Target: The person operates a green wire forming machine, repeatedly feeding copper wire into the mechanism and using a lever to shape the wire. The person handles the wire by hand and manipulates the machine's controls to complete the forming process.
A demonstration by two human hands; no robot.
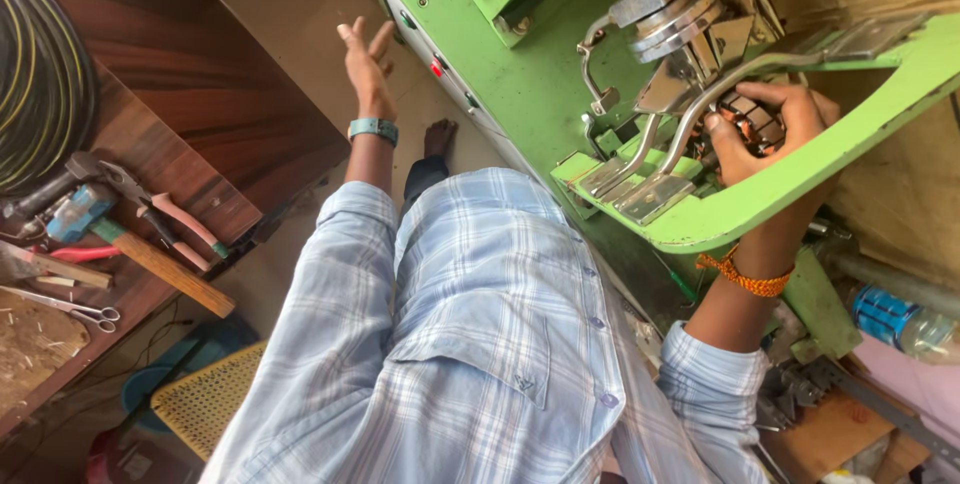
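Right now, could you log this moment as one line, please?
left hand: raised, open, empty | right hand: gripping copper-wound metal core in green metal machine

Your shirt (470, 344) is pale blue and white plaid. Beside it, the machine frame (800, 184) is bright green. Your right wrist carries an orange thread band (748, 280); your left wrist carries a teal watch (373, 128).

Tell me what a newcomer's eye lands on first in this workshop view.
The bright green machine fills the upper right, where the right hand grips a copper-wound part among metal levers. The left hand hangs open in the air, touching nothing, a teal band at its wrist. At far left, a wooden bench carries a hammer, pliers and scissors.
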